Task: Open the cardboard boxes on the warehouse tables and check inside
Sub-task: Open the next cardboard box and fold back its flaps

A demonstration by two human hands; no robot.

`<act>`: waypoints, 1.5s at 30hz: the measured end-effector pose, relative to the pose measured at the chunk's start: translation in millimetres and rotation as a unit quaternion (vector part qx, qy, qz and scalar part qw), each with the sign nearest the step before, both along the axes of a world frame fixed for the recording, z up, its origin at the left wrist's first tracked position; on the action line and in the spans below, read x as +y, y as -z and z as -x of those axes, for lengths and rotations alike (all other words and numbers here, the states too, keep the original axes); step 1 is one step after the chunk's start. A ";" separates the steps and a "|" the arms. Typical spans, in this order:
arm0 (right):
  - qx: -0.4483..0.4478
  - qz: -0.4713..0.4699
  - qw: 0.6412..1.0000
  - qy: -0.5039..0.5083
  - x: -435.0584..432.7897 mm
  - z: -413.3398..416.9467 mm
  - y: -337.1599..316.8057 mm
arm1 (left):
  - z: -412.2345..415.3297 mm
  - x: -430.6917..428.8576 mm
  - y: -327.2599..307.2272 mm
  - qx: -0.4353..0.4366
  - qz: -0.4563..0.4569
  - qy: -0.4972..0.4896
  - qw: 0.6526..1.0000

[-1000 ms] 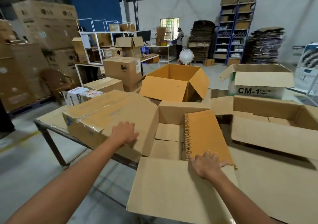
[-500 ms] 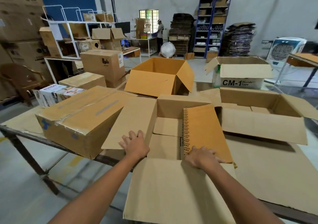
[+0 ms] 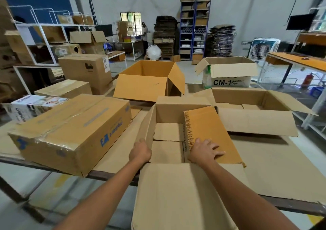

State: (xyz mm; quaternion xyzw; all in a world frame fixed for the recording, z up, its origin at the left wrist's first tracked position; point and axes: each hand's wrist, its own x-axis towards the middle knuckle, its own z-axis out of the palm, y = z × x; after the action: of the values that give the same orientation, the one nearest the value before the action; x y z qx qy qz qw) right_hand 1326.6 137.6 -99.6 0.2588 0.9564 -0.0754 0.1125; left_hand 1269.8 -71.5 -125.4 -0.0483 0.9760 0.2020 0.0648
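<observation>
An open cardboard box (image 3: 168,113) stands in front of me on the table, its near flap (image 3: 185,194) folded out toward me. Inside I see only its folded bottom flaps (image 3: 167,152). My left hand (image 3: 140,152) grips the near end of the raised left flap (image 3: 147,123), fingers hidden over its edge. My right hand (image 3: 204,151) holds the raised right flap (image 3: 211,131) near its bottom corner, fingers spread on its orange outer face.
A taped, closed box (image 3: 70,131) lies to the left. Beyond are an open orange box (image 3: 150,83), an open box (image 3: 255,116) on the right and a CM-1 tape box (image 3: 227,78). The table edge (image 3: 109,174) runs below. A person (image 3: 144,33) works far back.
My left hand left the taped box and took hold of the open box's left flap, which has swung from lying flat to upright. My right hand stays on the right flap.
</observation>
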 end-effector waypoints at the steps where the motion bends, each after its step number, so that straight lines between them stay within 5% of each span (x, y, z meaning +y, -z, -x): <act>1: 0.000 0.003 1.000 0.007 -3.0 3.2 -1.1 | 2.4 -2.3 -1.0 0.003 0.007 0.002 1.000; 4: 0.028 0.013 0.999 0.017 -14.4 11.4 -15.3 | 11.0 -6.5 -3.1 0.004 0.015 0.001 1.000; 8: 0.191 0.042 0.980 -0.022 -18.7 12.9 -67.9 | 23.7 -13.9 -2.6 0.002 0.019 -0.006 1.000; 13: 0.294 -0.051 0.951 -0.077 34.7 0.5 -145.4 | 40.7 -23.8 3.7 0.011 0.046 0.001 0.999; 17: 0.269 -0.125 0.955 -0.016 112.8 -21.1 -156.2 | 50.7 -26.7 6.6 0.017 0.051 0.026 0.998; 22: 0.162 -0.079 0.979 0.092 174.9 -52.9 -105.5 | 56.7 -32.1 5.7 0.041 0.047 0.063 0.996; 26: 0.108 0.027 0.973 0.203 184.9 -76.9 -39.4 | 54.4 -37.7 4.5 0.044 0.037 0.072 0.996; 29: 0.097 0.179 0.966 0.162 169.1 -84.6 -4.6 | 51.4 -39.3 5.3 0.048 0.027 0.068 0.996; 33: 0.123 0.381 0.908 0.125 122.2 -77.0 3.2 | 44.4 -39.9 4.3 0.038 0.034 0.048 0.998; 45: 0.113 0.245 0.962 0.032 77.5 -52.3 -11.7 | 43.6 -71.1 5.8 0.024 0.040 0.000 0.999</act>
State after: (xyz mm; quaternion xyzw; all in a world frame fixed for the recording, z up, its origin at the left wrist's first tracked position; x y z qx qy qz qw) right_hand 1379.0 215.1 -87.9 0.2440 0.9063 -0.3397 0.0613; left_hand 1226.3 -142.5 -131.2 -0.0456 0.9846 0.1639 0.0397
